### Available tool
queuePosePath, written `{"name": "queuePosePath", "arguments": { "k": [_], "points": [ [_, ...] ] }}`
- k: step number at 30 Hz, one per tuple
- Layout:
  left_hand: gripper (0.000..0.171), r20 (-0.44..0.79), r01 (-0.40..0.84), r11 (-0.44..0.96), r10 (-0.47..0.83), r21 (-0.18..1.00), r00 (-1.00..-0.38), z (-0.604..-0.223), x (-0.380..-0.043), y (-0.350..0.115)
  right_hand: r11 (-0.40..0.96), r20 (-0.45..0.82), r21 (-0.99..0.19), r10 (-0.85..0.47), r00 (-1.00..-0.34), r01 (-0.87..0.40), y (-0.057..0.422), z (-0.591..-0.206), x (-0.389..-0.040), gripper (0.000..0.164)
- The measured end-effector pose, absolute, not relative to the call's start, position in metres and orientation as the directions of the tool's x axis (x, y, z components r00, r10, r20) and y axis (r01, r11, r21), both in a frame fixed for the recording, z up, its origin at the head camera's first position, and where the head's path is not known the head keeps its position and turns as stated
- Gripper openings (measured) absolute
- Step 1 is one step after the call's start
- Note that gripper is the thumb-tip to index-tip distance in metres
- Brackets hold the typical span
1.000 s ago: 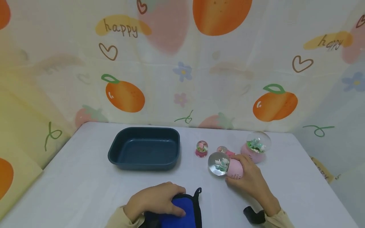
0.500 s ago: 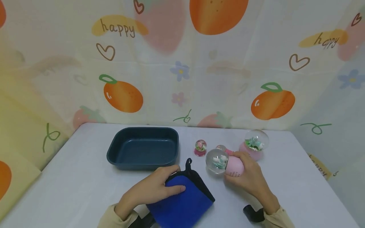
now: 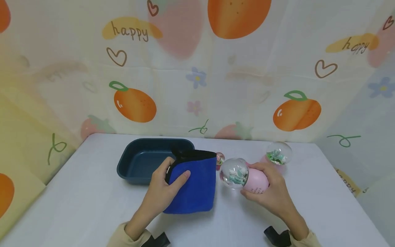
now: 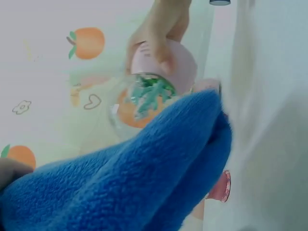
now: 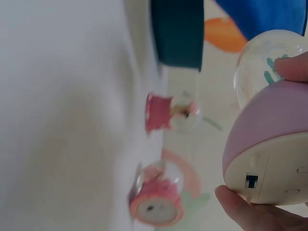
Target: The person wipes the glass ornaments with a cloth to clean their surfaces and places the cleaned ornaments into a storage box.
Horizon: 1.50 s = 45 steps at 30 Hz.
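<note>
The head camera looks forward and down across the table (image 3: 92,202) toward the curtain (image 3: 172,79); the wrist cameras (both turned sideways) look from close by, sharing the globe (image 4: 156,89) and blue cloth (image 4: 130,173), though the left view seems blurred.

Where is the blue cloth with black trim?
In the head view, the blue cloth is below centre in the left grip, left of the pink-based clear globe, partly hiding the dark teal rectangular tray.
</note>
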State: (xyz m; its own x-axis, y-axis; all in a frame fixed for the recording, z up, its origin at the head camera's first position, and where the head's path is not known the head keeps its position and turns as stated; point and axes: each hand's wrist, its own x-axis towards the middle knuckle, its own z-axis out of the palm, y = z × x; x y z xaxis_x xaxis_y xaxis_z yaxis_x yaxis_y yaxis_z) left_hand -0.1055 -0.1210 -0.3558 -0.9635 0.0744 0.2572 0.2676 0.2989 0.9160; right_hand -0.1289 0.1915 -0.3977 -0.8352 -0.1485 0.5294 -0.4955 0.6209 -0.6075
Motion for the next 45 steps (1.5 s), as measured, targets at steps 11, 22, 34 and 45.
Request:
{"name": "queuePosePath", "arguments": {
  "k": [11,22,34,45],
  "points": [
    [0.021,0.342,0.322,0.213,-0.064,0.923,-0.938,-0.356,-0.098,-0.109,0.497,0.580,-0.644,-0.178,-0.795,-0.581,0.168,-0.388,-0.110,0.080],
    [0.048,0.422,0.430,0.101,0.094,0.897,-0.902,-0.357,-0.081,-0.093,0.471,0.533,-0.678,-0.214,-0.818,-0.565,0.157,-0.385,-0.103,0.077],
    [0.019,0.454,0.440,-0.127,0.376,0.889,-0.808,-0.369,-0.094,-0.105,0.487,0.564,-0.645,-0.215,-0.797,-0.588,0.158,-0.388,-0.104,0.076],
    [0.072,0.274,0.320,0.041,0.421,0.947,-0.865,-0.387,-0.100,-0.099,0.416,0.614,-0.625,-0.260,-0.745,-0.660,0.156,-0.385,-0.100,0.080]
  ]
}}
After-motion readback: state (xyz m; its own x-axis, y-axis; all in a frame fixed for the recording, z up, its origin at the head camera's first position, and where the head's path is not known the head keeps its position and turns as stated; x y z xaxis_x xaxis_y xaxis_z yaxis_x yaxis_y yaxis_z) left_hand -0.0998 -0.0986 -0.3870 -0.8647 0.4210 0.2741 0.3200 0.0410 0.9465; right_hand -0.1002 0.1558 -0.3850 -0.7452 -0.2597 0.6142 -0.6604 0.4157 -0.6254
